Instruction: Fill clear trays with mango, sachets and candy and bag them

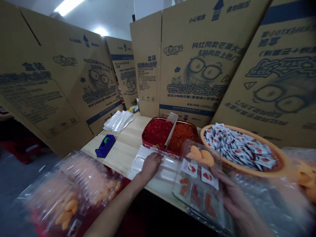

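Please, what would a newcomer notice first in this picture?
Probably the bright red tray near the middle, filled with red and orange-red bits. Right of it stands an orange basket heaped with white packets. In front of these, the right hand holds a clear plastic pack with orange pieces.
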A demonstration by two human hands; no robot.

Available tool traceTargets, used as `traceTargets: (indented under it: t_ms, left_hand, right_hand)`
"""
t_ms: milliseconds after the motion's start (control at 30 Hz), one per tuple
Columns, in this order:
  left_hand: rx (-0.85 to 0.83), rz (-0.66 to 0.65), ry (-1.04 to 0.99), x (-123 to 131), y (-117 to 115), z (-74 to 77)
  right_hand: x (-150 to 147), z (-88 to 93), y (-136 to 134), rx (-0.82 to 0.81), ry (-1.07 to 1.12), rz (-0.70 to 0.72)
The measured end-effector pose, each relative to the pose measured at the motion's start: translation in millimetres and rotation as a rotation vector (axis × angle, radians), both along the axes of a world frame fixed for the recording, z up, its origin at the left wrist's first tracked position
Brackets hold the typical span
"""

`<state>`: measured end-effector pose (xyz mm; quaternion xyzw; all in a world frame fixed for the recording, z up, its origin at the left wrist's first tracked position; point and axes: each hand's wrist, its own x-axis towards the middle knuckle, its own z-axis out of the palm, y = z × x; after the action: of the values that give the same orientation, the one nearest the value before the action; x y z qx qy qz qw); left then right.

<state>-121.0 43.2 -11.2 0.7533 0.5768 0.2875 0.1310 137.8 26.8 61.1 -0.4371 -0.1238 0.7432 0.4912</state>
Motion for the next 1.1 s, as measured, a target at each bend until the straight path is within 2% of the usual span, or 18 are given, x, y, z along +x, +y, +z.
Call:
traceTargets:
  t_ms: [100,233,333,467,600,733,800,900,1000,1100]
  left_hand:
    - [0.055,-0.063,0.138,-10.1,18.2,-22.8]
    - [0.145,-0.085,0.278,-12.4,19.9,-44.4]
    - [0.229,-0.087,0.336,-11.1,17.4,-51.3]
    - [0.349,-0.080,0.380,-9.0,13.0,-49.6]
    - [0.446,-0.050,0.398,-7.8,4.9,-30.9]
    - [0.503,-0.053,0.337,-2.9,-5.0,8.3]
    - [0.473,-0.046,0.221,3.6,-10.8,29.8]
    - [0.296,0.052,-0.064,19.6,-20.0,53.6]
    - [0.133,0.108,-0.327,38.8,-27.2,63.6]
    - [0.098,0.066,-0.432,53.5,-30.8,64.1]
  right_hand:
    - [16.4,3.4,0.9,-0.006,0.018,-0.059]
    - [29.7,5.6,-4.2,-0.027,0.058,-0.101]
    - [36.2,6.1,-8.7,-0.037,0.072,-0.109]
    - [44.3,6.3,-12.1,-0.023,0.059,-0.122]
    - [55.9,1.5,-13.5,0.018,0.039,-0.148]
    - [61.8,-2.7,-15.5,0.030,0.061,-0.148]
    - [57.4,-0.1,-16.9,0.021,0.118,-0.112]
    - [41.8,8.9,-20.0,0.002,0.218,-0.045]
    - [21.8,17.9,-22.7,0.046,0.246,-0.008]
    - [5.3,20.5,-21.6,0.078,0.240,0.031]
